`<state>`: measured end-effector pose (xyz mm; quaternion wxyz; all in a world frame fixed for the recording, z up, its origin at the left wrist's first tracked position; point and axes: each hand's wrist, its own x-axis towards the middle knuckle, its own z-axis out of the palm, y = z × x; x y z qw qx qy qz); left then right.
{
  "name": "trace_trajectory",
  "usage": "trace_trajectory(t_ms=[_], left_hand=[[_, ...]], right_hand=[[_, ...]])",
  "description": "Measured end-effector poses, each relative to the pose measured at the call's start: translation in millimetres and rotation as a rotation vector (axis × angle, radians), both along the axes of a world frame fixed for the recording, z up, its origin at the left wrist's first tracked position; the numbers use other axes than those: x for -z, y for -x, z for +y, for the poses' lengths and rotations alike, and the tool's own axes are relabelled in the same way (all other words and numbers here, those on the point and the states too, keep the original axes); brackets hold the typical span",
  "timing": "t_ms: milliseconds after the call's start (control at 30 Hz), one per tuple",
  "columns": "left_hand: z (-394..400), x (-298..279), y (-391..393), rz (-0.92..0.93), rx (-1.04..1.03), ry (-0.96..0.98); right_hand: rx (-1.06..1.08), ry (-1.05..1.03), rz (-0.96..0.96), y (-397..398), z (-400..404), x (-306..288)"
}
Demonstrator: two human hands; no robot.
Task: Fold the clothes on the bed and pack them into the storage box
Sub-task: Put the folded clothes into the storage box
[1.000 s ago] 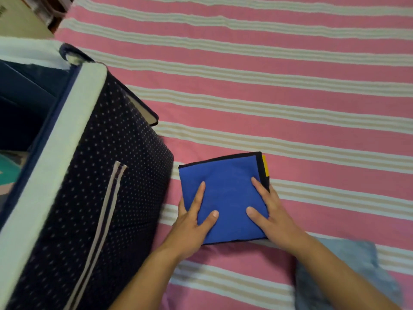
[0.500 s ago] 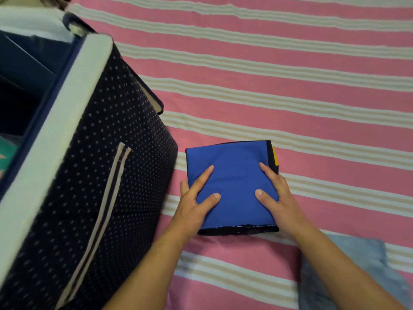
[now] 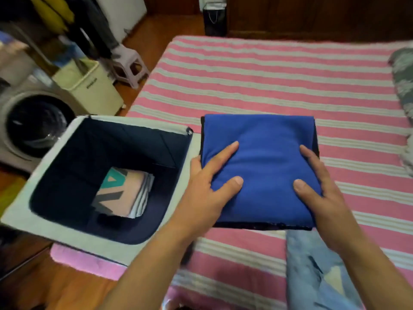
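A folded blue garment with a dark edge is lifted off the striped bed, just right of the storage box. My left hand grips its left side, thumb and forefinger on top. Its right side is gripped the same way by my right hand. The dark blue box with a pale rim stands open at the bed's left edge. A stack of folded clothes lies at its bottom. A light blue denim piece lies on the bed under my right forearm.
A washing machine, a cream bin and a small stool stand on the wooden floor left of the bed. A patterned grey cloth lies at the bed's right edge.
Both hands went from pressing flat on the blue garment to gripping its sides and lifting it. My view rose, and the box's open inside now shows.
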<state>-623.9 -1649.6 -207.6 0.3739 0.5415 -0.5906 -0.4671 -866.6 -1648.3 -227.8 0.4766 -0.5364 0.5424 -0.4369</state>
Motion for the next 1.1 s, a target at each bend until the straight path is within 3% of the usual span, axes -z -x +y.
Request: trace_trajectory(t_ms=[100,233,400,567,800,967,1100], left_hand=[[-13,-51,-62,0.001,-0.032,0.029],[-13,-55,-161,0.039,-0.096,-0.095],[-51,1,-298,0.091,-0.041,-0.352],[-124,85,-395,-0.037,0.165,-0.546],[-197,166,-377,-0.16,0.618,-0.698],[-258,196,-305,-0.263,0.952,-0.572],[-281,272,-269,-0.627,1.316,-0.226]], right_hand=[[-0.028,0.057,-0.008,-63,-17,-43],[-0.08,-0.01,-0.005,-168,-28,-46],[0.045,-0.213,-0.033,-319,-31,20],[0.319,-0.419,-0.128,-436,-44,96],[0.764,-0.642,-0.124,-482,-33,146],[1.05,-0.669,-0.091,-482,-55,165],[1.112,-0.826,-0.034,-499,-64,220]])
